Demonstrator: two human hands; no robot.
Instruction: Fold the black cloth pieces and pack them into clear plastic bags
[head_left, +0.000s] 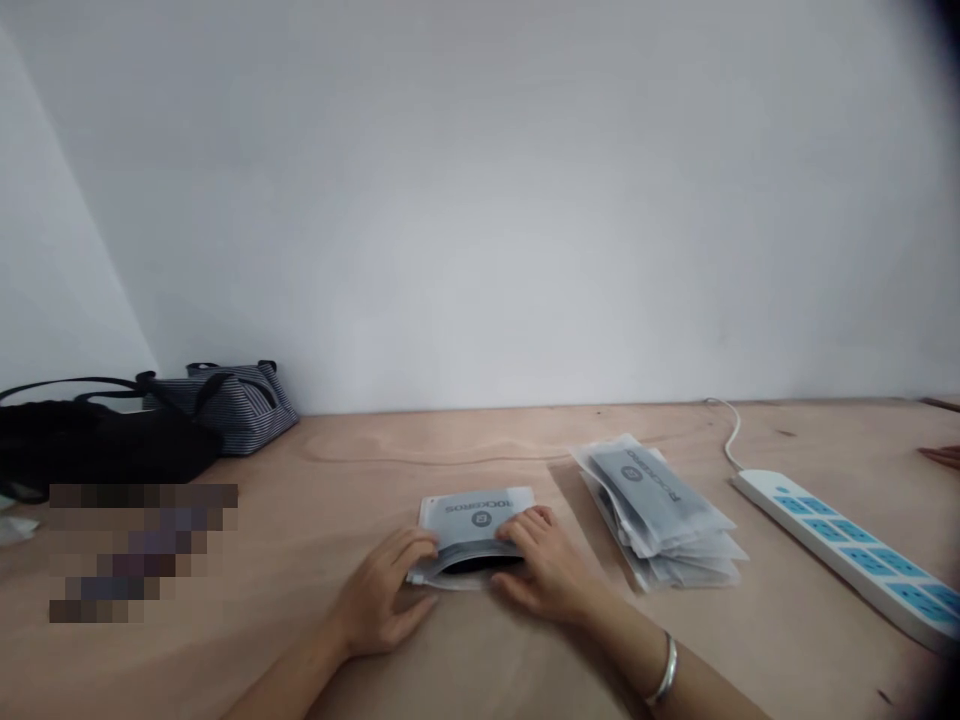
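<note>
Two hands at it: left hand and right hand both gripping a frosted plastic zip pouch flat on the pale plywood table, long axis crosswise, print upside down, with a stack of similar pouches just right.

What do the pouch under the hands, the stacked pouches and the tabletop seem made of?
The pouch looks like frosted plastic film, its milky, translucent margin showing. The stacked pouches look the same, with semi-clear edges. The tabletop looks like bare, matte wood, probably plywood, with visible grain.
</note>
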